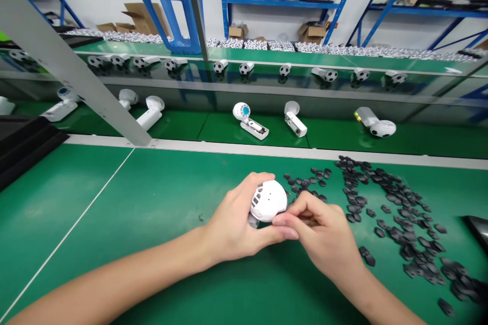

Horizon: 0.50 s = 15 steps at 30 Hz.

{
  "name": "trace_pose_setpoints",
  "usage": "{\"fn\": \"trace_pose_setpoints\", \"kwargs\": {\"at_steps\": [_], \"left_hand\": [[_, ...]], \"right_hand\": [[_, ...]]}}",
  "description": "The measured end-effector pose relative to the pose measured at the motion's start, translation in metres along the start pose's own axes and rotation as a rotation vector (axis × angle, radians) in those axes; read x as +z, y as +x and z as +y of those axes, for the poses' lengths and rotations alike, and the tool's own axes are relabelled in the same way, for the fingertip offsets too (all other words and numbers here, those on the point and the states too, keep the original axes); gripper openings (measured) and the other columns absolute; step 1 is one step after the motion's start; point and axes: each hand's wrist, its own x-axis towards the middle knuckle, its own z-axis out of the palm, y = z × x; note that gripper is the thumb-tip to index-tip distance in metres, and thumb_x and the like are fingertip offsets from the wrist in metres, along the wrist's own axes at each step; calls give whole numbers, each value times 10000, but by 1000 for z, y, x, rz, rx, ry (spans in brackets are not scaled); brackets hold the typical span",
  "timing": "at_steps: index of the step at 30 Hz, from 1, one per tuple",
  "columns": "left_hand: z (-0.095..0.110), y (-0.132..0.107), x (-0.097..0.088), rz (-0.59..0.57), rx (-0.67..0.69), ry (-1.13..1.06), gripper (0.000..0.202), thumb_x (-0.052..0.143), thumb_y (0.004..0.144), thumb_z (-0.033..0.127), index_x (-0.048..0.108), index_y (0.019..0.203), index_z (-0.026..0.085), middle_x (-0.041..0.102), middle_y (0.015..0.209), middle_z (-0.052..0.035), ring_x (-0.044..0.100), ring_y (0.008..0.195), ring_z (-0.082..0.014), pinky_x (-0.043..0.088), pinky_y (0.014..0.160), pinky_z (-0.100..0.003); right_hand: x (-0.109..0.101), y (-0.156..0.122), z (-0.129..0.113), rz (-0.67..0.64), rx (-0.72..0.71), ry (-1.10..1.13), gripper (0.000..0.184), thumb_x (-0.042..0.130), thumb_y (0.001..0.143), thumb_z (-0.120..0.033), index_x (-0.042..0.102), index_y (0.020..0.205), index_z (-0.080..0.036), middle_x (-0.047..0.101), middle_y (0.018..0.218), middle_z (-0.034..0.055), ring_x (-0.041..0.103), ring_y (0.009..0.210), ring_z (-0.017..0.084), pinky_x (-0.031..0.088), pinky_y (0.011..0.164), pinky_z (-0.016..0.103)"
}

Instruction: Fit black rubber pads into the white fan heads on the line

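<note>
- One white shell, round and slotted on its side, is held just above the green table, near the middle of its front half.
- Left hand: one, wrapped around the shell from the left and below, with the thumb lying under it.
- Right hand: one, with fingertips pinched together against the shell's lower right edge. Whether anything sits between them cannot be told.
- Black pieces: small, flat and too many to count. They lie loose on the table to the right of the hands, the nearest just beside the right hand.
- White fans on the near belt: seven lying on their sides, the leftmost cut by the frame.
- Football-patterned fans on the far belt: about ten in a row.
- Cardboard boxes: five in view at the back, by the blue racks and on them, contents hidden.
- Black trays: one stack at the left edge, contents not visible.
</note>
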Motion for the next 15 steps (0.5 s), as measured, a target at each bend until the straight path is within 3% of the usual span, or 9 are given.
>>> {"fn": "trace_pose_setpoints", "kwargs": {"at_steps": [5,7,9,12,15], "left_hand": [[7,12,-7,-114,-62,-29,731,870,759,485,515,1354,254,710,1021,-30,660,788,-201,507,677,-282],[8,18,-13,-143,-118,-58,610,821,801,513,568,1279,230,722,901,-8,645,705,-183,477,615,-260],[7,22,-18,-143,-148,-72,487,780,834,540,628,1154,205,725,826,-7,640,666,-177,464,591,-252],[2,24,-25,-164,-164,-137,430,730,883,558,635,1074,185,725,762,-19,671,662,-189,488,603,-263],[-1,25,-29,-130,-174,-271,422,690,919,558,599,1067,174,725,782,-33,700,647,-200,525,620,-290]], "right_hand": [[-9,9,9,-71,-127,-123,301,698,967,-429,620,746,-240,665,650,-17,625,550,135,485,492,230],[-21,18,15,-129,-153,-124,334,522,1066,-449,658,843,-240,708,747,9,682,651,156,543,596,252],[-37,30,25,-102,-139,-158,397,400,1109,-455,691,950,-237,752,850,34,727,764,183,578,713,290],[-57,47,43,45,-130,-485,376,441,1098,-450,724,965,-241,767,886,40,720,814,217,551,761,335],[-62,58,60,41,-195,-753,302,506,1078,-404,767,1018,-264,765,977,50,702,930,256,530,819,368]]}}
